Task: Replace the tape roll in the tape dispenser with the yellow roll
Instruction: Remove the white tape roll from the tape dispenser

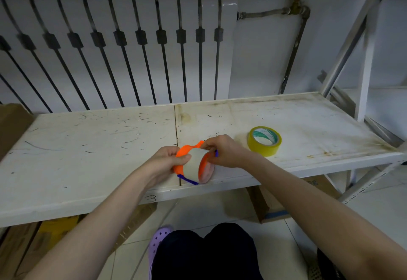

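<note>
Scuffed white shelf (88, 147) before a radiator carries the work. Left hand (165, 160) clasps the orange tape dispenser (187, 151) with its pale roll (195, 163); right hand (224, 151) pinches the dispenser's far side. One yellow roll (264, 141) lies flat just right of the dispenser, untouched, with nothing between them. Cardboard boxes (273, 200) sit below.

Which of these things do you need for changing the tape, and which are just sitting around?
Needed for the job:
- orange tape dispenser, held in the left hand and right hand
- pale roll in the dispenser
- yellow roll, lying flat on the white shelf

Just sitting around:
- cardboard boxes under the shelf
- radiator behind
- pipe with red tap
</note>
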{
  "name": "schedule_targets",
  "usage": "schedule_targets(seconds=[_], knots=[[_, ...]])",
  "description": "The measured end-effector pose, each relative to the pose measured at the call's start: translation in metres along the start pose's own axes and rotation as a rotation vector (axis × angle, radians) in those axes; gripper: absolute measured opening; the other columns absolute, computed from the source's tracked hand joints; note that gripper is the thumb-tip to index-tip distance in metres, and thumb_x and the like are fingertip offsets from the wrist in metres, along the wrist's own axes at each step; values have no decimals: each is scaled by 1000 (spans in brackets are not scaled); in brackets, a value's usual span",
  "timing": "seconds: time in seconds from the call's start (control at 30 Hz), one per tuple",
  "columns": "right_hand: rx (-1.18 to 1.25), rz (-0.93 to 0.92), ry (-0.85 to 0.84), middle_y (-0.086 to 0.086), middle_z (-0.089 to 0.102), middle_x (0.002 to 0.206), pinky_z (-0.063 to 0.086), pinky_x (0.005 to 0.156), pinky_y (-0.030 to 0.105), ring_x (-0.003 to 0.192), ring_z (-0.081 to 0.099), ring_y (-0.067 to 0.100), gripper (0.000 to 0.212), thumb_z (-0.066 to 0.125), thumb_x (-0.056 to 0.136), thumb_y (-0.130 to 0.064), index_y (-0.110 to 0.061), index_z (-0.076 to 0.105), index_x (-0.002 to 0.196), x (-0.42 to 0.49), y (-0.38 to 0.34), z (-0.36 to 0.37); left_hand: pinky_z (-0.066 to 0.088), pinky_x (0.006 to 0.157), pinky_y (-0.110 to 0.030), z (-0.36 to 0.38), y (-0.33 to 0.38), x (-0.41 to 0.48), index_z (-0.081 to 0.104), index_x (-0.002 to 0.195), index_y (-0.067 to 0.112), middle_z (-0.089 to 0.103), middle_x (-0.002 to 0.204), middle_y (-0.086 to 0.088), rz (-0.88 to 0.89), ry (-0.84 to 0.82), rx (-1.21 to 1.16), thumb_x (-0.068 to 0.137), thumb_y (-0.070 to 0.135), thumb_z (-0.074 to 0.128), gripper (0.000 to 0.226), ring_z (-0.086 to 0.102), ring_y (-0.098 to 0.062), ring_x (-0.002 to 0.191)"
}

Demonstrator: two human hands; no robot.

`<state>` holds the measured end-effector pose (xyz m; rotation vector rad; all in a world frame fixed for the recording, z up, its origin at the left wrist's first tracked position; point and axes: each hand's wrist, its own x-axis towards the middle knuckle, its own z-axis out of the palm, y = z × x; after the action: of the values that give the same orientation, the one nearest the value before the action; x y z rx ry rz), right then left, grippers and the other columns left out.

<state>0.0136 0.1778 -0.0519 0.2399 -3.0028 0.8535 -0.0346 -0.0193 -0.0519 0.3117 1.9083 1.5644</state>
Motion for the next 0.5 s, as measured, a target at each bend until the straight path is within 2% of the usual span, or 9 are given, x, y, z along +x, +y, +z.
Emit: schedule_targets(seconds=[0.1, 0.2, 0.3, 0.37, 0.4, 0.5], knots=[[3, 53, 46, 8, 71, 110, 53, 85, 28, 94, 66, 18, 36, 73, 80, -15, -11, 67, 115, -3, 6, 5, 52, 59, -21, 11, -3, 2, 57, 86, 2, 61, 80, -11, -13, 63, -66, 82, 2, 65, 9, 59, -18, 72], [-9, 118, 157, 4, 63, 118, 53, 88, 32, 101, 61, 17, 44, 71, 79, -20, -14, 59, 121, -13, 5, 9, 50, 52, -21, 15, -6, 3, 55, 73, 7, 60, 74, -7, 22, 162, -101, 80, 5, 69, 16, 57, -17, 67], [100, 222, 407, -3, 57, 101, 52, 76, 29, 89, 57, 12, 23, 64, 82, -17, -19, 54, 103, -31, -8, 18, 52, 61, -31, 22, -10, 4, 53, 70, 9, 61, 76, -11, 36, 281, -246, 81, 6, 69, 19, 58, -22, 68], [192, 211, 351, -6, 59, 93, 52, 74, 29, 84, 58, 9, 16, 63, 83, -26, -19, 56, 96, -40, -15, 30, 57, 75, -44, 29, -9, 4, 59, 79, 5, 64, 85, -19, 15, 280, -377, 82, 4, 67, 9, 62, -29, 74], [207, 202, 300, -7, 59, 92, 52, 74, 29, 84, 58, 8, 19, 64, 82, -33, -20, 58, 96, -44, -17, 37, 55, 81, -50, 32, -7, 3, 62, 88, 2, 66, 92, -23, 8, 268, -392, 82, 4, 67, 8, 64, -32, 78], [247, 271, 344, -11, 58, 89, 50, 68, 23, 79, 59, 8, 27, 68, 81, -34, -21, 52, 98, -44, -14, 43, 52, 90, -51, 39, -1, 4, 60, 115, -2, 66, 111, -24, -16, 264, -366, 84, 11, 67, 35, 65, -37, 96]])
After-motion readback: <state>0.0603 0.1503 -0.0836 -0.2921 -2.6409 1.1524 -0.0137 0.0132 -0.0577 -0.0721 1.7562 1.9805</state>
